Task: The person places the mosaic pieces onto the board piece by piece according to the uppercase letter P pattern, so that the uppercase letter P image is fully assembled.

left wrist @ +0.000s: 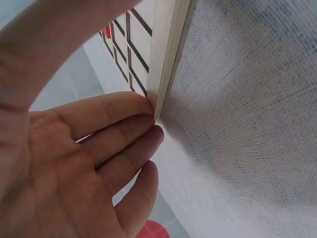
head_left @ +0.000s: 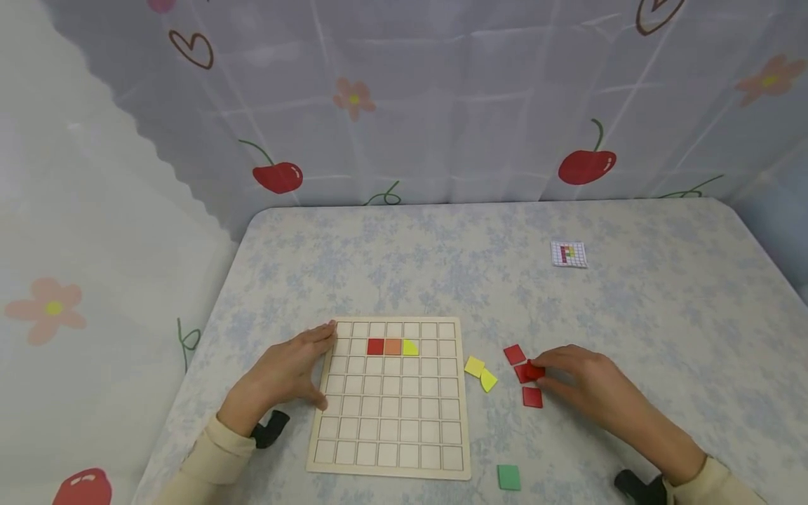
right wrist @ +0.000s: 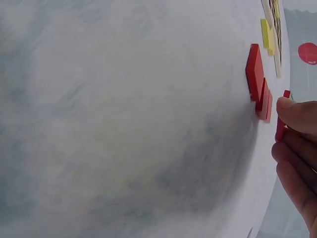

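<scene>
A person's right hand (head_left: 590,384), at right of centre in the head view, grasps a glossy red square tile (head_left: 535,369) between thumb and fingers. The tile sits at the fingertips, overlapping a second red square tile (head_left: 521,374) in the head view; the right wrist view shows a gap between the two. Two more red square tiles (head_left: 514,355) lie above and below it on the blue-and-white floral-covered counter (head_left: 404,273).

The left hand (head_left: 284,375), fingers extended and clenching nothing, touches the left edge of a pale, wood-coloured square-celled grid board (head_left: 391,407) at lower centre, fingertips at its upper left corner and thumb farther down. In the board's second row from the top sit, side by side, a red square tile (head_left: 375,347), an orange square tile (head_left: 393,347) and a yellow quarter-round tile (head_left: 410,347).

A yellow square tile (head_left: 474,366) and another yellow rounded tile (head_left: 489,381) lie between board and right hand; a green square tile (head_left: 508,477) lies at bottom right of centre. A white printed card (head_left: 569,254), upper right, bears a coloured grid pattern too small to read in detail.
</scene>
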Available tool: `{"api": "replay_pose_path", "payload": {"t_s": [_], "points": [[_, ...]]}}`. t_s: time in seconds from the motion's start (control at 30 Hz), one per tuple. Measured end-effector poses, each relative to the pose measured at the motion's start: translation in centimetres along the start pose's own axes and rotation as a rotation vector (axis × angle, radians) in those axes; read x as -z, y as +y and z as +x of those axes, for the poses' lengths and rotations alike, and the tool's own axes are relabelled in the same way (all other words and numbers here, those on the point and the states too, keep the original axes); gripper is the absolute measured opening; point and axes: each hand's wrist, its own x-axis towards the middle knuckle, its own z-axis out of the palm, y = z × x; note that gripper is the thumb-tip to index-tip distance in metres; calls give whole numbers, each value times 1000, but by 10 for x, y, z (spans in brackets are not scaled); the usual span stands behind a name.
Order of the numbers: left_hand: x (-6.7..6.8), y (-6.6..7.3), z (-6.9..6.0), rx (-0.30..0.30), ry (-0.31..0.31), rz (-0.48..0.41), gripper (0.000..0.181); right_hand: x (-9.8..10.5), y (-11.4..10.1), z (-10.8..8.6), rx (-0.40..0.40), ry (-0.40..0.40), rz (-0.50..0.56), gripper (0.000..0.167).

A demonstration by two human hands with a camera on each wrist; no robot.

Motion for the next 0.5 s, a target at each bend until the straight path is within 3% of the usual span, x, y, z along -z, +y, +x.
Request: {"api": "replay_pose_path", "payload": {"t_s": [0.23, 0.5], "points": [[-1, -1, -1, 2, -2, -4, 109, -12, -21, 21, -14, -59, 99, 27], [-1, -1, 0, 11, -7, -9, 110, -44, -57, 53, 134, -92, 186, 24]]}}
